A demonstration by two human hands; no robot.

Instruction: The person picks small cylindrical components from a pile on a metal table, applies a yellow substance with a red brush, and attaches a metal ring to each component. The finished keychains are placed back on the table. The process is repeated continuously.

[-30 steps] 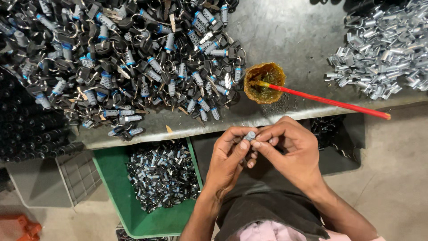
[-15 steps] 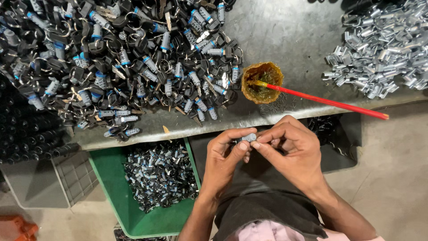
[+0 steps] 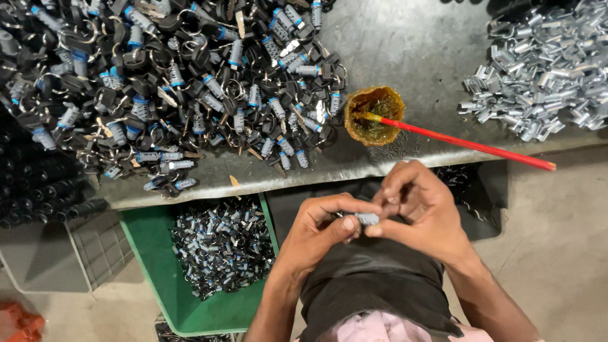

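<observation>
Grey metal bench top, scuffed, seen from above; concrete floor beneath, lap below the bench edge.

Small silver-grey metal cylinder piece pinched between both hands over the lap, just short of the bench edge. Left hand: thumb and forefinger clamped on the near end, remaining fingers curled under. Right hand: fingertips closed on the far end, knuckles arched over the top, so most of the piece hidden. Held close to the body and low, probably for steady two-handed fitting or twisting; exact action not discernible.

Just ahead of the grip, on the bench: small round amber dish of yellowish-green stuff, with thin red stick resting in it and trailing off to the right. Placed within easy reach, likely for dabbing.

Ahead and left of the grip: large heap of black-and-silver lock parts with blue bands and wire rings. Ahead and far right: heap of bright folded metal clips. Stock apparently sorted by kind on either side.

Left of the grip, below bench level: green plastic bin holding similar small parts, positioned for dropping pieces straight down. Further left: grey slotted crate.
</observation>
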